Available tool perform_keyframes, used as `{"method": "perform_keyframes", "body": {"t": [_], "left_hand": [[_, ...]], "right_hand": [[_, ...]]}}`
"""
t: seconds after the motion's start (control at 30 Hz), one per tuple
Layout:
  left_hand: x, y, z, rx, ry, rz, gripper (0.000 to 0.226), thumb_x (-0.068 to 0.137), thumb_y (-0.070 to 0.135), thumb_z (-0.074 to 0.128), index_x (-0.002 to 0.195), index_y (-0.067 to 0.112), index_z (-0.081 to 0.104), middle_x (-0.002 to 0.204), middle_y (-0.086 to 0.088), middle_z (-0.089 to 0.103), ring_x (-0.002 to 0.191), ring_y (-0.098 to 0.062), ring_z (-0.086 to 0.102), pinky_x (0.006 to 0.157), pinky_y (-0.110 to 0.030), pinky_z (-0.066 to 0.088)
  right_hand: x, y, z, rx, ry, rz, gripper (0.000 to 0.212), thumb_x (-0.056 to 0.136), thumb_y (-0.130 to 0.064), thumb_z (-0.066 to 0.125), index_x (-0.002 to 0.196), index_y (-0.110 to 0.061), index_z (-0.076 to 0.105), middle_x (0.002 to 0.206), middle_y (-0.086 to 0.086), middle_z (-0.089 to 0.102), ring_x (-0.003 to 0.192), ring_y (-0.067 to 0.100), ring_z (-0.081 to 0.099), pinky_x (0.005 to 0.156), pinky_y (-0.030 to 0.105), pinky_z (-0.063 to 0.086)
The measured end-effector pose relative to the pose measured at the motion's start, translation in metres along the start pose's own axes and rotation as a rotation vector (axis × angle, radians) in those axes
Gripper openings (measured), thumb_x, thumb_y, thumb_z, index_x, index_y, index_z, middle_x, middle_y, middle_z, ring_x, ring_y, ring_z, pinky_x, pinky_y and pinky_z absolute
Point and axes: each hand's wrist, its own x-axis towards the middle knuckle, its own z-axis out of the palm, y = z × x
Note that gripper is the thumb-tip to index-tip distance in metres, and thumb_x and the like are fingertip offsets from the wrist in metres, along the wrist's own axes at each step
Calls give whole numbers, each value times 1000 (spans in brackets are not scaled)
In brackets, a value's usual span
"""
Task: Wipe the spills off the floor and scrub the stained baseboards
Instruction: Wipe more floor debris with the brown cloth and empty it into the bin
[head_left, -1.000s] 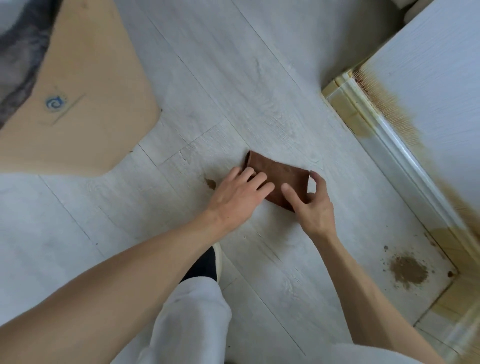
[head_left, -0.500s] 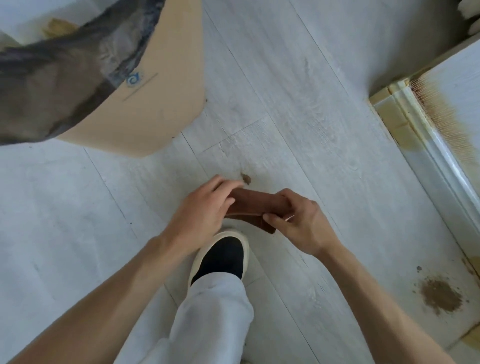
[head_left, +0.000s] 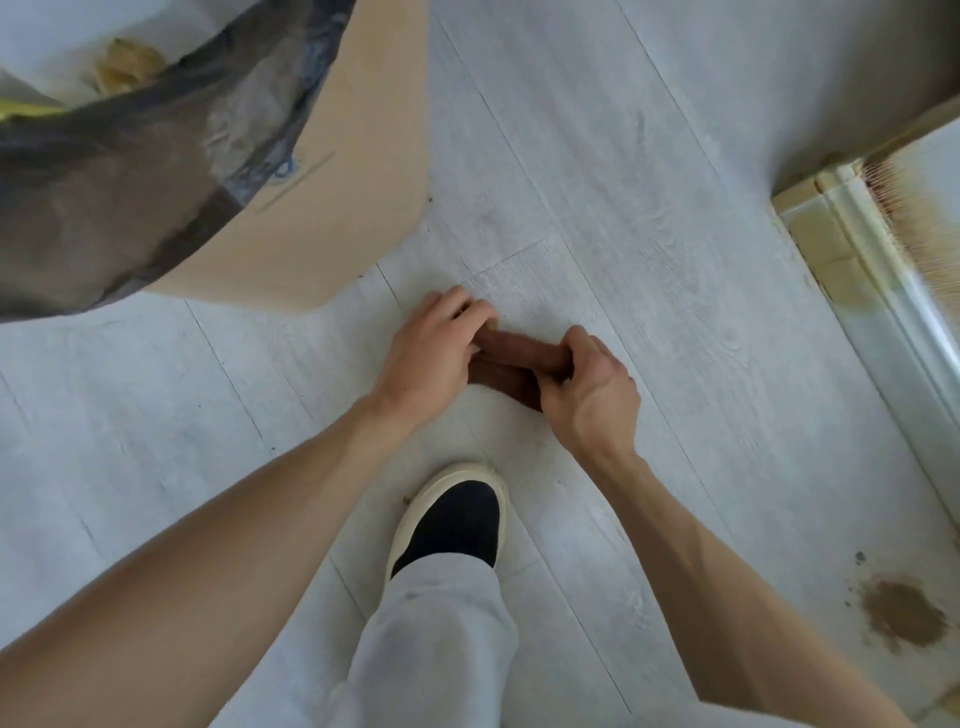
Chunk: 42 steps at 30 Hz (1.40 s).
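cloth (head_left: 511, 345), brown and folded into a narrow band, sits between both hands just above the floor (head_left: 649, 270), in front of my shoe (head_left: 452, 519). i'd judge it soft, light and limp, probably damp, so it wants holding by the folded ends rather than the middle. my left hand (head_left: 431, 358) has its fingers curled over the left end, and my right hand (head_left: 587, 384) pinches the right end between thumb and bent fingers. a second ago the cloth lay flat on the boards under both palms beside a small brown spot; now it is lifted and doubled over, and i can't see that spot any more. the view has also swung, bringing the cardboard box (head_left: 332, 218) with its dark bin bag (head_left: 130, 171) closer at the upper left. the brown spill (head_left: 904, 613) near the right edge of the floor remains, and the stained baseboard (head_left: 852, 244) is untouched.
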Motion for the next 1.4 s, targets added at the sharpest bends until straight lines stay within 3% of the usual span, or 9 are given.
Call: {"method": "perform_keyframes", "body": {"t": [0.17, 0.37, 0.53, 0.73, 0.97, 1.17, 1.23, 1.33, 1.4], "left_hand": [[66, 33, 6, 23, -145, 145, 34, 79, -11, 66, 99, 16, 63, 103, 2, 57, 96, -22, 48, 78, -47, 49], [25, 39, -16, -235, -227, 113, 28, 88, 11, 77, 106, 27, 64, 105, 13, 55, 96, -6, 54, 85, -19, 43], [-26, 40, 3, -390, -279, -82, 34, 88, 18, 79, 118, 24, 63, 112, 15, 57, 95, 1, 60, 82, -10, 46], [-13, 70, 42, -499, -389, -104, 46, 89, 18, 77, 131, 18, 58, 120, 5, 61, 98, -8, 59, 77, -4, 40], [-1, 53, 42, -377, -186, -155, 42, 87, 15, 77, 128, 16, 65, 114, 0, 62, 99, -16, 60, 86, -29, 49], [-6, 62, 39, -425, -53, -198, 35, 91, 14, 73, 124, 14, 63, 111, 5, 57, 93, -9, 60, 83, -27, 54], [-9, 71, 42, -532, -74, -184, 31, 92, 12, 73, 121, 12, 63, 110, 5, 57, 91, -7, 63, 80, -25, 56], [-14, 84, 44, -629, -170, -89, 36, 91, 9, 74, 125, 10, 63, 110, 7, 57, 92, -3, 62, 81, -12, 50], [-17, 90, 42, -693, -270, -24, 42, 94, 15, 73, 134, 15, 61, 116, 6, 62, 102, -4, 64, 90, -19, 53]], "right_hand": [[9, 23, -14, 152, 83, 257, 27, 89, -28, 68, 82, -17, 45, 66, -4, 50, 54, 13, 44, 52, 28, 32], [-17, 46, -55, 558, -2, 135, 16, 86, -17, 80, 96, -23, 69, 80, 2, 60, 70, 20, 52, 62, 28, 43], [-12, 40, -73, 434, -201, 222, 12, 89, -19, 74, 97, -27, 71, 47, -5, 48, 42, 12, 40, 49, 27, 36], [-4, 33, -67, 299, 50, 396, 22, 92, -9, 53, 109, -21, 63, 71, 4, 70, 62, 13, 65, 56, 26, 48], [23, 8, -34, 414, 132, 451, 24, 95, -9, 47, 111, -25, 55, 77, 0, 66, 70, 19, 69, 67, 34, 58], [42, -22, -26, 460, 41, 343, 18, 93, -27, 51, 111, -26, 54, 100, -3, 63, 98, 17, 61, 88, 40, 54], [32, -25, -27, 468, 57, 275, 26, 88, -38, 66, 107, -26, 52, 101, -4, 59, 99, 14, 59, 87, 30, 52], [15, -15, -37, 496, 110, 278, 32, 89, -17, 65, 113, -33, 52, 96, -14, 58, 92, -6, 60, 78, 11, 46], [12, 1, -48, 486, 163, 380, 45, 91, -12, 58, 133, -27, 52, 101, -21, 59, 93, -12, 59, 82, 17, 49]]}}
